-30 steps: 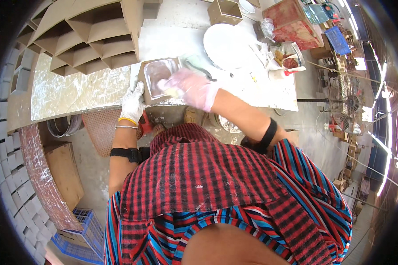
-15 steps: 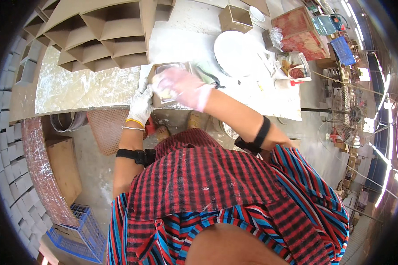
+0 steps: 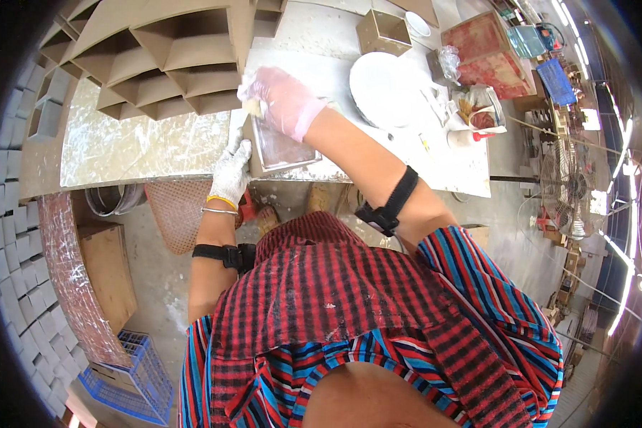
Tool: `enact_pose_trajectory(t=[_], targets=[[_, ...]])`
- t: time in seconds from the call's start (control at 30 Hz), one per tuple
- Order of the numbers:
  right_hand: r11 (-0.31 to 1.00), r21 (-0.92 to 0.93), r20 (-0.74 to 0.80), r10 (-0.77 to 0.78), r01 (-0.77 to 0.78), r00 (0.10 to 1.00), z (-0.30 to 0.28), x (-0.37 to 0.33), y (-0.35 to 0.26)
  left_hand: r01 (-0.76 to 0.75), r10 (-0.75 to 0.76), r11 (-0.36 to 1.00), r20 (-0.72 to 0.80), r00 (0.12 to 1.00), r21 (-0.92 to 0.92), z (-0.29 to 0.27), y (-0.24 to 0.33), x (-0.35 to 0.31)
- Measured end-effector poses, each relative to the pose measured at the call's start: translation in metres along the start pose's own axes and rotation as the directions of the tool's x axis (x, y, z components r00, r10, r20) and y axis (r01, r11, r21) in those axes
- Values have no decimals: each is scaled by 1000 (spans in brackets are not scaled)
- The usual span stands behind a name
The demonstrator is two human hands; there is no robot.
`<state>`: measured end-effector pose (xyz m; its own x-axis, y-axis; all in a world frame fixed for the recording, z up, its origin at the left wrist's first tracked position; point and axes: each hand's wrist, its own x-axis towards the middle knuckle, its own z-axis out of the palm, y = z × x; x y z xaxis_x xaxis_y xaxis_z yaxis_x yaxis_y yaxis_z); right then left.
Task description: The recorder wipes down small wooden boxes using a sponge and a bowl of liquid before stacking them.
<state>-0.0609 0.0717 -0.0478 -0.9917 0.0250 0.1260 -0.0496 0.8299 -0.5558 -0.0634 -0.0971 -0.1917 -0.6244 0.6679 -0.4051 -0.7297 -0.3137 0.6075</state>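
Held the box (image 3: pixel 287 151) at the front edge of the table (image 3: pixel 146 158) with the left hand (image 3: pixel 230 171), clutched a pale pad (image 3: pixel 253 108) in the right hand (image 3: pixel 281 100), with rim whitened but brown apparently left inside.

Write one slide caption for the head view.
White-gloved left hand at the side of a shallow brown rectangular box, pink-gloved right hand holding a pale yellowish pad near the box's far corner.
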Motion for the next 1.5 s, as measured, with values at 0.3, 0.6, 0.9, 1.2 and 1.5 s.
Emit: enact_pose_trajectory(t=[0.3, 0.6, 0.9, 1.2, 1.5], targets=[[944, -324, 80, -40, 64, 996, 20, -48, 10, 35, -34, 999, -37, 999, 22, 3, 4, -3], [912, -395, 120, 168, -108, 978, -20, -61, 38, 1, -1, 999, -2, 1000, 35, 13, 9, -9], [967, -251, 118, -16, 45, 993, -3, -31, 32, -6, 6, 998, 10, 1000, 68, 4, 7, 0], [893, -431, 236, 250, -129, 939, -47, -56, 64, 32, -31, 992, -10, 999, 119, 5, 9, -4], [604, 537, 185, 597, -589, 781, 14, -153, 37, -27, 19, 995, 73, 997, 100, 4, 5, 0]])
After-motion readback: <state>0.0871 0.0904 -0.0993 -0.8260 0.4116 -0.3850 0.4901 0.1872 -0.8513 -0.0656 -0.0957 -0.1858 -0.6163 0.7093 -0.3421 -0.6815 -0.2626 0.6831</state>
